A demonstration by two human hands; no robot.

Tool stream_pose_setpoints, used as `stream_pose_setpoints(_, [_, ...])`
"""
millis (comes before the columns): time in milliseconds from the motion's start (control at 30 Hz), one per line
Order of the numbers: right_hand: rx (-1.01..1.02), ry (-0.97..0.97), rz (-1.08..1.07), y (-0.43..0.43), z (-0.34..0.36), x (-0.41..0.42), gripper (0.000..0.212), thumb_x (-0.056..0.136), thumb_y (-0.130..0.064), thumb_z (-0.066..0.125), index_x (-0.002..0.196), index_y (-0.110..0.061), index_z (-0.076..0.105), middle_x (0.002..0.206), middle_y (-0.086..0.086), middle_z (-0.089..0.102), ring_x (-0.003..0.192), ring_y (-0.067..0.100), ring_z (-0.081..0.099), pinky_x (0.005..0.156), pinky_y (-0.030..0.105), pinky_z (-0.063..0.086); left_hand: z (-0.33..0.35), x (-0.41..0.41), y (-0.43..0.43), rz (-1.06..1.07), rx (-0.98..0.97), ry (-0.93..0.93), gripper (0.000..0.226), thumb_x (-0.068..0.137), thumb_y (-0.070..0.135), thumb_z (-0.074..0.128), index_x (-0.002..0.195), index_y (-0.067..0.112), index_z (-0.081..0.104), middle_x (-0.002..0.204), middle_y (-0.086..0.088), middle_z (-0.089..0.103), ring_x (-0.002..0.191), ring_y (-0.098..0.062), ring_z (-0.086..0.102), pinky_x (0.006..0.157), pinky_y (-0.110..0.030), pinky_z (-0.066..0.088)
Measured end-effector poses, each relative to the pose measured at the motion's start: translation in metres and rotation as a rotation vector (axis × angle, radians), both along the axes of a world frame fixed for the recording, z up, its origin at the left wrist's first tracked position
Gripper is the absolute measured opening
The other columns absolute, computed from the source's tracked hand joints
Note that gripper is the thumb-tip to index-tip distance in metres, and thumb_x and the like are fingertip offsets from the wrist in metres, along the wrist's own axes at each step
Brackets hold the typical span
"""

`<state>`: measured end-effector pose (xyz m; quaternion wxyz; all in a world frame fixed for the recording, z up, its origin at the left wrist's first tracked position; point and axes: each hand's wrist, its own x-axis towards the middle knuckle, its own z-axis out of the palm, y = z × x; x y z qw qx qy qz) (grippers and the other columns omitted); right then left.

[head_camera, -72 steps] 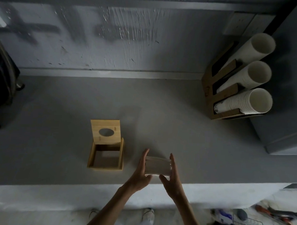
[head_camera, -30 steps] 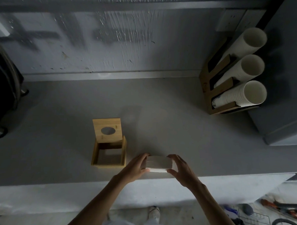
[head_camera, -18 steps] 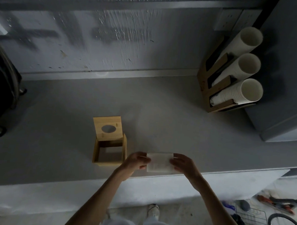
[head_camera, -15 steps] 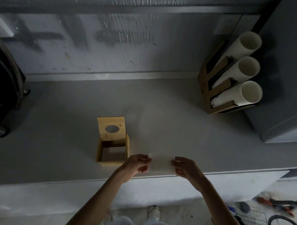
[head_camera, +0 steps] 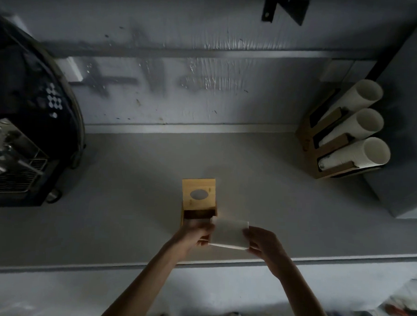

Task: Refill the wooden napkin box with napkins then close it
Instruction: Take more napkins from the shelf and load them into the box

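The wooden napkin box [head_camera: 183, 215] stands on the grey counter [head_camera: 284, 209], its lid [head_camera: 198, 194] with an oval hole tipped up and back. A white stack of napkins [head_camera: 229, 234] is held level between both hands, just right of and partly over the box's front right corner. My left hand [head_camera: 194, 235] grips the stack's left end and covers the box's open front part. My right hand [head_camera: 262, 240] grips the stack's right end.
A dark machine with a metal drip grille [head_camera: 19, 135] fills the left side of the counter. A wooden holder with three rows of white paper cups [head_camera: 347, 133] leans against a grey cabinet [head_camera: 409, 133] at the right. The counter's front edge [head_camera: 341, 258] runs below my hands.
My hands have carried the napkin stack leftward, from beside the box to partly over its right front corner. The view has swung left and up, bringing the dark machine into sight.
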<state>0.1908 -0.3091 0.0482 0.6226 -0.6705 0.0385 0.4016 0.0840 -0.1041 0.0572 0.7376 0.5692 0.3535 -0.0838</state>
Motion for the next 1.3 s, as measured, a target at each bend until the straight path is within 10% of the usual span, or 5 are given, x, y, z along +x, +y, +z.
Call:
stream_pose_setpoints(300, [-0.242, -0.326, 0.136, 0.12, -0.019, -0.013, 0.024, 0.093, -0.019, 0.058, 0.108, -0.005, 0.07, 0.082, 0.01, 0.066, 0.07, 0.024, 0.063, 0.059, 0.034, 0.052, -0.011, 0.003, 0.065, 0.25, 0.239, 0.21, 0.014, 0.091, 0.004, 0.058, 0.081, 0.001, 0.068, 0.097, -0.024, 0.065, 0.098, -0.035, 0.066, 0.09, -0.056, 0.054])
stream_pose_setpoints(733, [-0.408, -0.429, 0.189, 0.121, -0.026, -0.015, 0.026, 0.096, -0.015, 0.048, 0.092, -0.004, 0.071, 0.065, 0.0, 0.054, 0.058, 0.01, 0.049, 0.048, 0.02, 0.034, -0.017, 0.005, 0.052, 0.144, 0.506, 0.264, 0.036, 0.089, 0.017, 0.057, 0.052, 0.015, 0.057, 0.053, 0.0, 0.055, 0.063, -0.022, 0.061, 0.064, -0.034, 0.053])
stream_pose_setpoints(1133, [-0.475, -0.514, 0.112, 0.116, -0.026, -0.026, 0.032, 0.094, -0.023, 0.057, 0.122, -0.008, 0.061, 0.108, 0.013, 0.071, 0.084, 0.016, 0.058, 0.071, 0.025, 0.045, -0.028, 0.001, 0.048, 0.141, 0.531, 0.262, 0.022, 0.09, 0.016, 0.054, 0.093, 0.0, 0.069, 0.097, -0.025, 0.07, 0.089, -0.036, 0.068, 0.071, -0.036, 0.053])
stream_pose_setpoints(1300, [-0.569, -0.478, 0.088, 0.114, -0.03, -0.027, 0.04, 0.087, -0.033, 0.066, 0.119, -0.012, 0.052, 0.103, 0.008, 0.069, 0.083, 0.019, 0.06, 0.073, 0.028, 0.044, -0.03, -0.001, 0.042, 0.197, 0.615, 0.279, 0.006, 0.088, 0.017, 0.057, 0.084, 0.014, 0.054, 0.084, -0.003, 0.06, 0.065, -0.008, 0.05, 0.051, -0.021, 0.033])
